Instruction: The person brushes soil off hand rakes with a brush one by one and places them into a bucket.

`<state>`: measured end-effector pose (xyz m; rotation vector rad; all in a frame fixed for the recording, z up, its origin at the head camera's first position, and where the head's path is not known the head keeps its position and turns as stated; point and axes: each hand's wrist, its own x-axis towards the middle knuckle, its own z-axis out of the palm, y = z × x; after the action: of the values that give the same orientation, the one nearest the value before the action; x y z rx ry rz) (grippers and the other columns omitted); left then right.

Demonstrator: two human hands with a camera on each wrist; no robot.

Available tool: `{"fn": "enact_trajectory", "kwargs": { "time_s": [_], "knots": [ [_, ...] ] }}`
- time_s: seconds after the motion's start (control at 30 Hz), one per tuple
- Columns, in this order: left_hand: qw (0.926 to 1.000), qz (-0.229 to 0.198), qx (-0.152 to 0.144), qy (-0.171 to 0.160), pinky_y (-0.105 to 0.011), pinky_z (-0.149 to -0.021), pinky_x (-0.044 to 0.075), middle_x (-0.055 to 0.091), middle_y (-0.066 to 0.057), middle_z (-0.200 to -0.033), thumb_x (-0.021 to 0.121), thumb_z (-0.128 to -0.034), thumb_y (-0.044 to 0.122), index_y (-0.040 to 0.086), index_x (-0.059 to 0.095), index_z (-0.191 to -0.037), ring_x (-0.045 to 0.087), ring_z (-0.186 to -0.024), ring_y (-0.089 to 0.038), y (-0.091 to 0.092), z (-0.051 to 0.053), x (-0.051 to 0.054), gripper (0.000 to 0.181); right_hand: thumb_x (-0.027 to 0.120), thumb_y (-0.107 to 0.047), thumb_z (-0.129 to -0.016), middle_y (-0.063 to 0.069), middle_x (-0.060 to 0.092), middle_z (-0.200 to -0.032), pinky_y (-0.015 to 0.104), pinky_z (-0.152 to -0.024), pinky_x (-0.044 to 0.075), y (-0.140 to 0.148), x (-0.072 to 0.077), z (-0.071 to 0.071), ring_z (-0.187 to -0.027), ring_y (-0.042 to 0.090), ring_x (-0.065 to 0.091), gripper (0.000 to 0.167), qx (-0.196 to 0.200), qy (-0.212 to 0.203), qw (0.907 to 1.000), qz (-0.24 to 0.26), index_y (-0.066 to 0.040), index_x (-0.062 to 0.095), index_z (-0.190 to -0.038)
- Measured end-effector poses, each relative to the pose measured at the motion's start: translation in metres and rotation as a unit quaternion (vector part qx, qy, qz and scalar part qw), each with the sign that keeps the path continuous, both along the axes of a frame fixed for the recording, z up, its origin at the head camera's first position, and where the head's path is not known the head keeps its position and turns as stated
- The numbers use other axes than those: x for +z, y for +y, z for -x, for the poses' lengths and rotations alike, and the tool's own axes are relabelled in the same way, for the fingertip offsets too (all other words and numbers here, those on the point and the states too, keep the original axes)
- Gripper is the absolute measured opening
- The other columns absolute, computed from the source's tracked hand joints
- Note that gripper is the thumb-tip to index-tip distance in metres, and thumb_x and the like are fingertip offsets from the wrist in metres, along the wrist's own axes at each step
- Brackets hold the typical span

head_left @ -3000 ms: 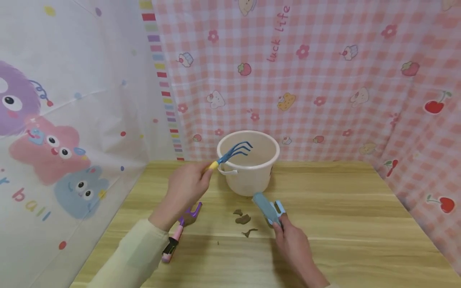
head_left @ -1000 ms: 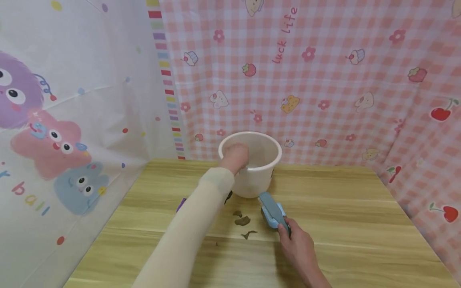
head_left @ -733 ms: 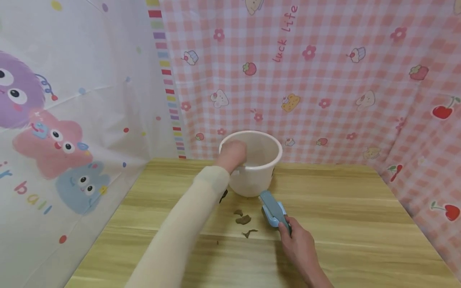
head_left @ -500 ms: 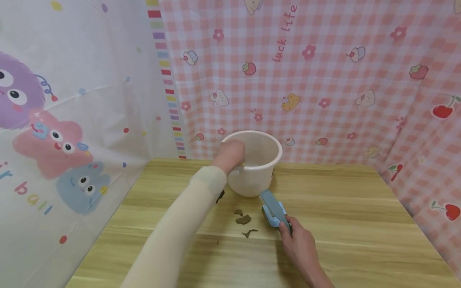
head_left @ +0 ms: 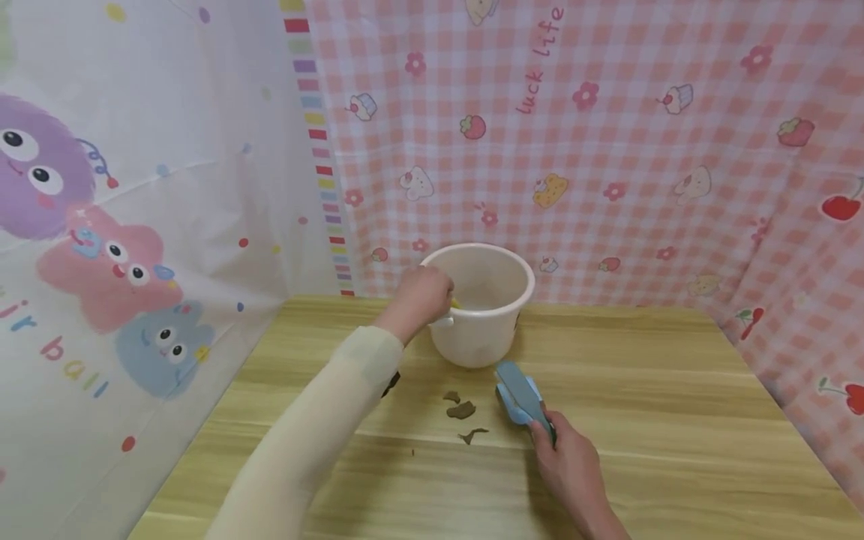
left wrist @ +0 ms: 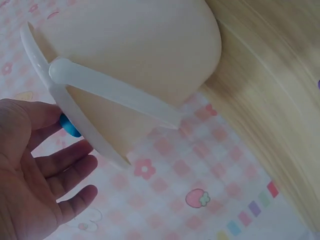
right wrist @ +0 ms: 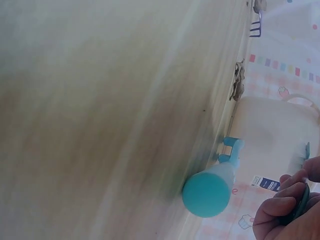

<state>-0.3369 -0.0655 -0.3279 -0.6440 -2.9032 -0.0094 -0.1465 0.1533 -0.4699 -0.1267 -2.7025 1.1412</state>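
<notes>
My left hand is at the left rim of a white bucket, pinching a tool with a yellow handle; its head is hidden inside. The left wrist view shows the handle's blue end between thumb and index finger, the other fingers loosely bent. My right hand grips a grey-blue tool just above the table, right of several brown leaf-like pieces. A light blue part shows beneath that tool; whether the two are joined I cannot tell.
The wooden table meets a pink checked cloth behind and a white printed cloth on the left. Left of the bucket a dark object is mostly covered by my left sleeve. A purple fork shows in the right wrist view.
The blue rake head, held over the bucket three seconds ago, has gone down inside. My left hand then went in and has moved back left to the rim. The right hand has barely moved.
</notes>
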Motion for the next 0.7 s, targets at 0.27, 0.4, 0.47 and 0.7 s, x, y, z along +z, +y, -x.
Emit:
{"fn": "enact_trajectory", "kwargs": {
  "time_s": [0.27,0.4,0.47,0.7],
  "knots": [
    [0.9982,-0.053,-0.009,0.028,-0.045,-0.086,0.047,0.066,-0.012,-0.104,0.061,-0.0957,0.02,0.013,0.073,-0.114,0.059,-0.096,-0.03,-0.023,-0.018,-0.012,0.023,0.056,-0.025,-0.101,0.01,0.069,-0.089,0.037,-0.063,0.048,0.007,0.0,-0.001,-0.07,0.019,0.057,0.034,-0.009,-0.011,0.9999,0.002,-0.001,0.061,-0.125],
    [0.9966,-0.071,0.004,0.042,-0.05,-0.093,0.046,0.066,-0.017,-0.114,0.06,-0.0968,0.023,0.009,0.069,-0.122,0.06,-0.105,-0.034,-0.037,-0.03,-0.019,0.03,0.055,-0.025,-0.101,0.012,0.07,-0.093,0.038,-0.065,0.049,0.009,0.0,-0.001,-0.073,0.021,0.059,0.034,-0.011,-0.009,0.9999,-0.001,-0.001,0.06,-0.125],
    [0.996,-0.078,0.013,0.042,-0.053,-0.096,0.044,0.064,-0.018,-0.119,0.061,-0.0969,0.024,0.008,0.067,-0.126,0.058,-0.109,-0.036,-0.044,-0.037,-0.024,0.033,0.055,-0.026,-0.102,0.011,0.069,-0.092,0.037,-0.064,0.048,0.009,0.001,0.0,-0.073,0.02,0.058,0.034,-0.01,-0.011,0.9999,-0.001,-0.002,0.06,-0.125],
    [0.9955,-0.065,0.03,0.062,-0.058,-0.101,0.042,0.062,-0.021,-0.125,0.066,-0.095,0.028,0.006,0.059,-0.133,0.058,-0.116,-0.04,-0.077,-0.072,-0.052,0.045,0.056,-0.024,-0.101,0.008,0.068,-0.088,0.034,-0.061,0.046,0.01,0.002,0.0,-0.069,0.018,0.055,0.033,-0.01,-0.007,0.9999,0.001,-0.002,0.061,-0.125]
  ]
}}
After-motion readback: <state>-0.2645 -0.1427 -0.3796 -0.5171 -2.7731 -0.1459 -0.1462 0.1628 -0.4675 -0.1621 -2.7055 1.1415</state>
